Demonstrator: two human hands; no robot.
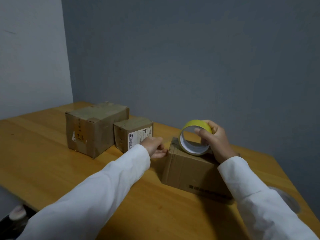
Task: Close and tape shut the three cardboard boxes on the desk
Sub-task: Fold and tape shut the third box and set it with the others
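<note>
Three cardboard boxes stand on the wooden desk [43, 149]. A large closed box [94, 129] is at the back left, with a smaller labelled box [133, 134] touching its right side. The nearest box [188, 170] sits in front of me, its flaps down. My right hand [214, 141] grips a yellow tape roll [194, 137] standing on edge on top of that box. At the box's upper left corner my left hand [155, 147] has its fingers curled and pinches something, seemingly the clear tape end, which is hard to see.
Grey walls close off the desk at the back and left. The desk's right edge runs diagonally behind my right sleeve. Dark objects lie below the desk's front left edge [15, 217].
</note>
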